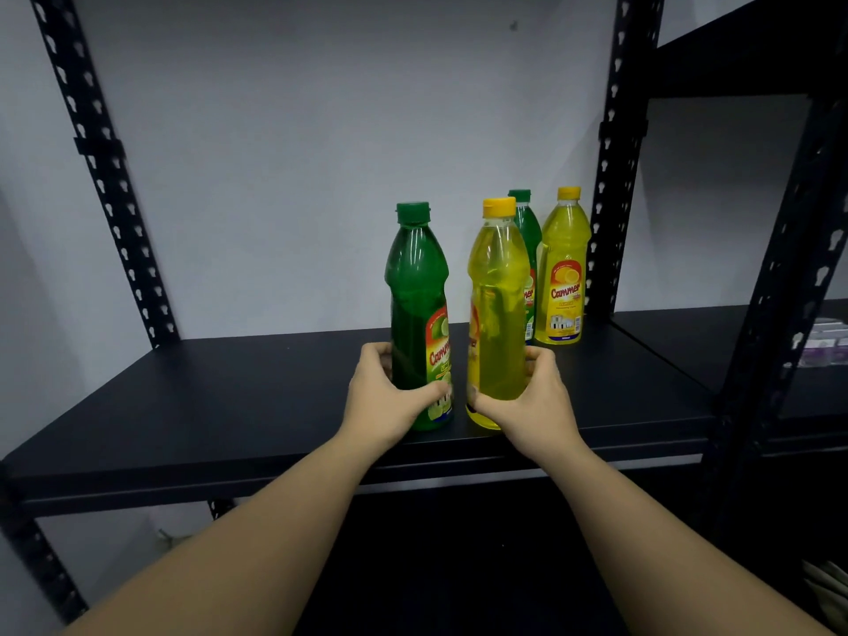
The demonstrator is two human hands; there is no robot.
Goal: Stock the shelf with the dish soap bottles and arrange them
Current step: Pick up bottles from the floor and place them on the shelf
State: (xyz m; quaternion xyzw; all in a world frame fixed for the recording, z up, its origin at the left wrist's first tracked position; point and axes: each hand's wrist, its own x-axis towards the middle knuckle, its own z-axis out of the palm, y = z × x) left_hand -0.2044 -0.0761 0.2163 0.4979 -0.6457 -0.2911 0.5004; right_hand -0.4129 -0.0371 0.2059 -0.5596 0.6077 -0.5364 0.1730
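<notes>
While both arms reach over the shelf board [229, 406], I note the left hand [385, 397] curled around the base of the front green bottle [417, 291], near the board's front edge. Right hand [537, 401] grips the front yellow bottle [498, 291], just beside it. Both stand upright. Toward the board's back right corner: rear green bottle [527, 227], partly hidden, and rear yellow bottle [564, 263], label facing me.

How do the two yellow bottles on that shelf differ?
The front yellow bottle stands near the shelf edge, gripped by the right hand; the back yellow bottle stands untouched by the wall. The back one's label faces us; the front's is turned away. Both upright, yellow-capped.
</notes>
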